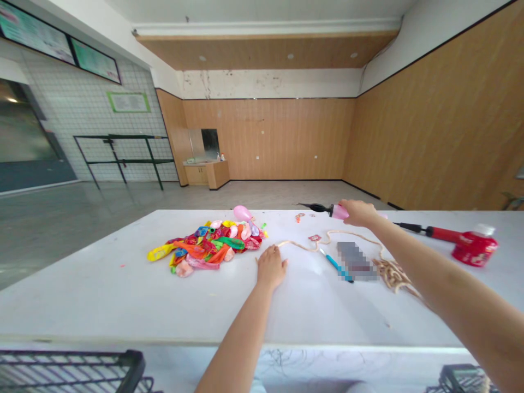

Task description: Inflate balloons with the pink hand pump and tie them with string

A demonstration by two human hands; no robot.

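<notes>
My left hand [271, 267] is low on the white table, its fingers closed over one end of a beige rope [289, 242]. A short bit of rope shows left of that hand, and the grip itself is mostly hidden beneath it. Farther off, near the far edge, my right hand [358, 212] is wrapped round a pink balloon pump [339, 212] whose black nozzle points left. A heap of colourful deflated balloons [219, 244] lies left of my left hand, with a pink, slightly inflated balloon [242, 213] at its back.
A blue pen [333, 262] lies beside a blurred grey rectangle [355, 259]. Coiled rope [393, 274] lies under my right forearm. Farther right are a red pump [444, 233] and a red bottle [475, 248] with a white cap. A black wire rack [69, 360] stands below the front edge.
</notes>
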